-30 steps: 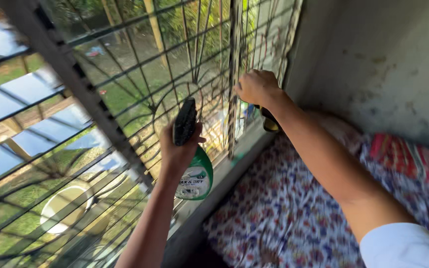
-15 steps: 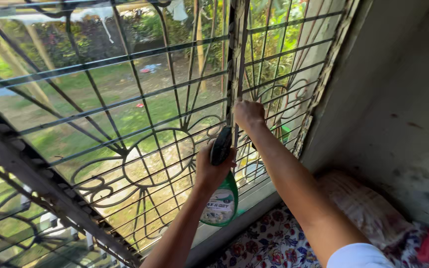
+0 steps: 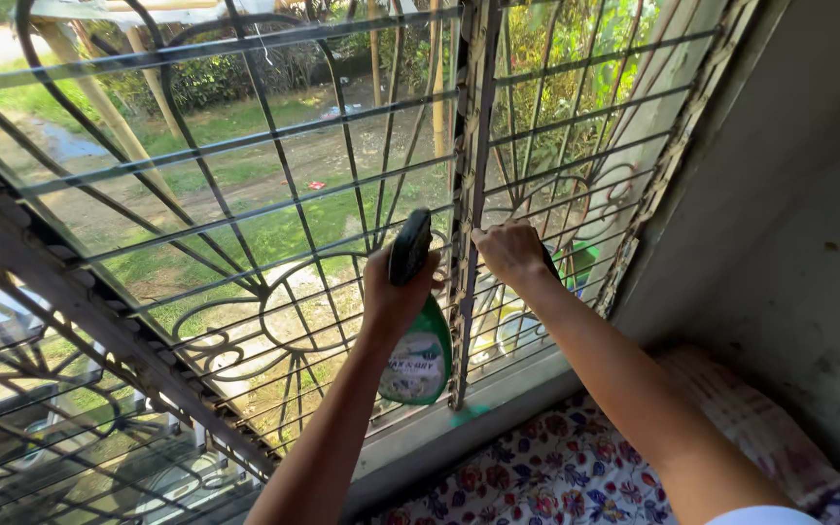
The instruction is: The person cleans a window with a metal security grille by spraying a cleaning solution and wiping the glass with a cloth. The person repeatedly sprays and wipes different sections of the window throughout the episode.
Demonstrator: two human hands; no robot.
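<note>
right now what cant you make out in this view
- Right hand: what it grips, if anything, is covered by its own back and the window's center post; head view.
- Spray bottle in the left hand: nozzle faces away; fill level hidden by the label.
- Flowered bedding: cut off by the bottom edge.

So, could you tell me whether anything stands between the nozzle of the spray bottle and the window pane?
Yes. The left hand holds the green spray bottle on the room side of the metal window grille, whose bars and scrollwork cross in front of the window pane. The right hand grips the central upright bar beside it.
</note>
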